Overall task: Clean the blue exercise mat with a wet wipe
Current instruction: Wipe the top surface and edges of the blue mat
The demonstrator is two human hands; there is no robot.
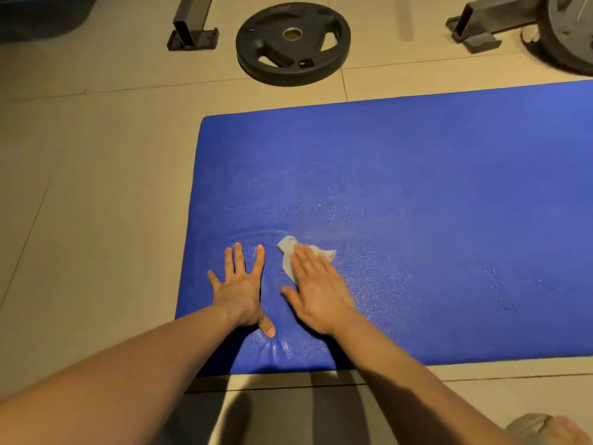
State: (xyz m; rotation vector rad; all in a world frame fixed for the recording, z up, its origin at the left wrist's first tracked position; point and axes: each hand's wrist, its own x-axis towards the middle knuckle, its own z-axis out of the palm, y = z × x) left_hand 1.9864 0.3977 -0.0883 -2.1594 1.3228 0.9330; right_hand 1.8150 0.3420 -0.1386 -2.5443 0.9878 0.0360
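From my end, I judge the job partway through. The blue exercise mat lies flat on the tiled floor. A speckled wet sheen shows across its near middle, around the wipe and off to the right of it. The far strip, nearest the weight plate, looks duller, so I take that as left to do. I cannot tell how much mat runs on beyond the right edge of view.

The wet wipe sits crumpled on the mat near its left end, pinned under the fingers of the right hand. That hand lies palm down, fingers straight and held together, pointing away from me. Its grip is fully open: nothing curls round the wipe, the fingers only press it flat. Bits of the wipe poke out past the fingertips and on the left side.

The left hand is just beside it, palm down on bare mat, fingers spread wide, thumb turned back toward me. Its grip is open too and holds nothing. The padding dimples near the thumb, so I judge this hand bears weight as a brace.
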